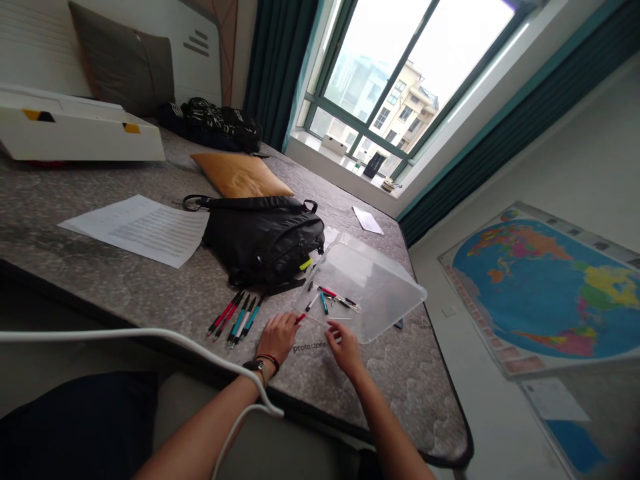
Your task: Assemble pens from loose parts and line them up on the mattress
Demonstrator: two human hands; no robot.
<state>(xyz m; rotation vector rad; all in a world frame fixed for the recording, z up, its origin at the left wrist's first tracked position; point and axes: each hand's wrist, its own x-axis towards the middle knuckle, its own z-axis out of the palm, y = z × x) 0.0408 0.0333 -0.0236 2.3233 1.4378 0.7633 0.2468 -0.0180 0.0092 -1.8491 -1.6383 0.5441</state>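
My left hand (279,339), with a watch and a red band at its wrist, is closed on a red pen part (300,319) at the mattress edge. To its right, my right hand (344,347) has thumb and forefinger close together; a faint thin line runs towards it, too fine to name. Just beyond both hands lie loose pen parts, among them a teal barrel (324,304) and a red-and-black pen (336,295), at a clear plastic bin (380,280) lying on its side. Several red, teal and white pens (239,319) lie in a row left of my left hand.
A black backpack (265,240) lies behind the pens, with a printed sheet (145,230) and an orange envelope (243,175) around it. A white cable (165,335) crosses in front of my left forearm. A white case (75,130) stands at the far left.
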